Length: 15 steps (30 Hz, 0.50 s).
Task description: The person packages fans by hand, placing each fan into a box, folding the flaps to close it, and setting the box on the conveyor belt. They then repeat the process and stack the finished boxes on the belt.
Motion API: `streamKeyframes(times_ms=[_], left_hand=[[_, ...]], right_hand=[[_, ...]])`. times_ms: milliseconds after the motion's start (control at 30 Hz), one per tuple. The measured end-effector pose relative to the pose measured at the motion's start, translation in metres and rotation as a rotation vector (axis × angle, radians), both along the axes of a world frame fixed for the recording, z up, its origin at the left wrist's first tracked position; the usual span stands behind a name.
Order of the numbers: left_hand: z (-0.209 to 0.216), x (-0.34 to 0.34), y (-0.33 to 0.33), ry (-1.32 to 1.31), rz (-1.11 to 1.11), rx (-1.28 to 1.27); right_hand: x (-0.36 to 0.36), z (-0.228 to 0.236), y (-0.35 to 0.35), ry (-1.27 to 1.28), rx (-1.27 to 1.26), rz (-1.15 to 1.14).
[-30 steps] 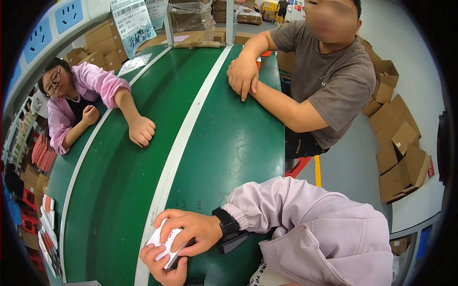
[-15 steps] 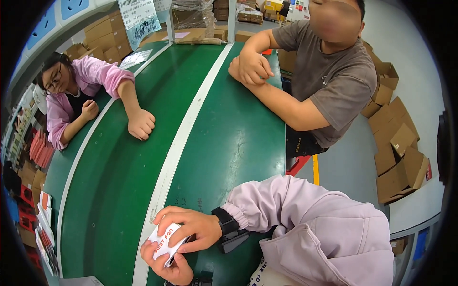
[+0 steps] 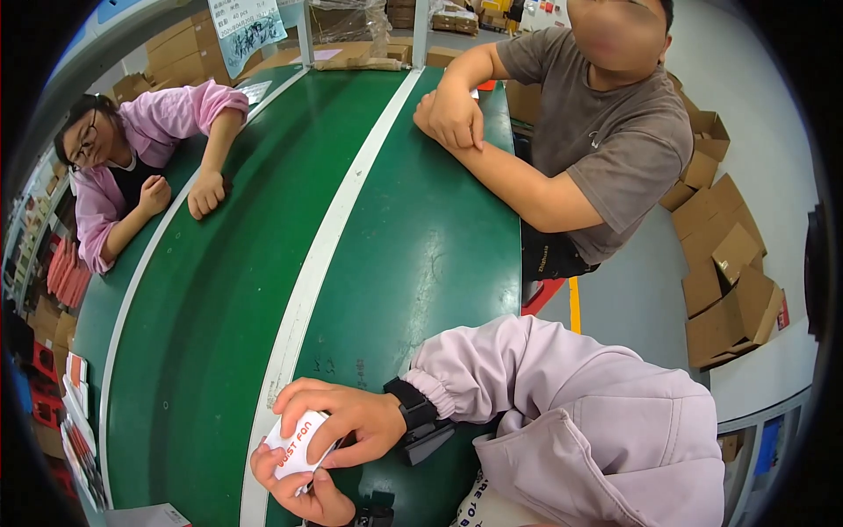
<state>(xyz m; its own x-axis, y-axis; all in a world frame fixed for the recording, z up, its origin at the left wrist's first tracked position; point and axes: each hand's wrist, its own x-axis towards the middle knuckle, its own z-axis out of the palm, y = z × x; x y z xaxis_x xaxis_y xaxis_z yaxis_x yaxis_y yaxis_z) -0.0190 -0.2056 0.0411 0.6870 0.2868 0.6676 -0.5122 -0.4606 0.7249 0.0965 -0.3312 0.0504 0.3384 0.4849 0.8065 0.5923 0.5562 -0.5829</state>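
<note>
A small white card or packet with red print [image 3: 296, 443] sits between both my hands at the near edge of the green conveyor belt [image 3: 219, 290]. My right hand [image 3: 347, 422] lies over its top with the fingers curled around it. My left hand [image 3: 303, 492] grips it from below, thumb on its lower edge. A black watch and a pale lilac sleeve [image 3: 562, 395] cover my right wrist and arm.
A person in pink [image 3: 140, 149] leans on the belt's far left edge. A person in a grey shirt [image 3: 597, 132] rests both arms on the right edge. Flattened cardboard boxes [image 3: 720, 263] lie on the floor at right. Red packets [image 3: 66, 272] fill racks at left.
The view has tilted so both people sit lower in it. My hands keep the white packet at the belt's near edge, with only small shifts of the fingers.
</note>
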Motion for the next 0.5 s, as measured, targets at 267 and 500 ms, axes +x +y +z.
streamKeyframes(times_ms=[267, 500], left_hand=[[-0.006, -0.004, 0.011, 0.002, -0.009, 0.063], [-0.001, -0.003, 0.006, 0.023, 0.045, 0.094]], right_hand=[[0.002, 0.003, -0.002, -0.042, -0.013, 0.074], [0.004, 0.005, -0.005, -0.083, -0.051, 0.097]])
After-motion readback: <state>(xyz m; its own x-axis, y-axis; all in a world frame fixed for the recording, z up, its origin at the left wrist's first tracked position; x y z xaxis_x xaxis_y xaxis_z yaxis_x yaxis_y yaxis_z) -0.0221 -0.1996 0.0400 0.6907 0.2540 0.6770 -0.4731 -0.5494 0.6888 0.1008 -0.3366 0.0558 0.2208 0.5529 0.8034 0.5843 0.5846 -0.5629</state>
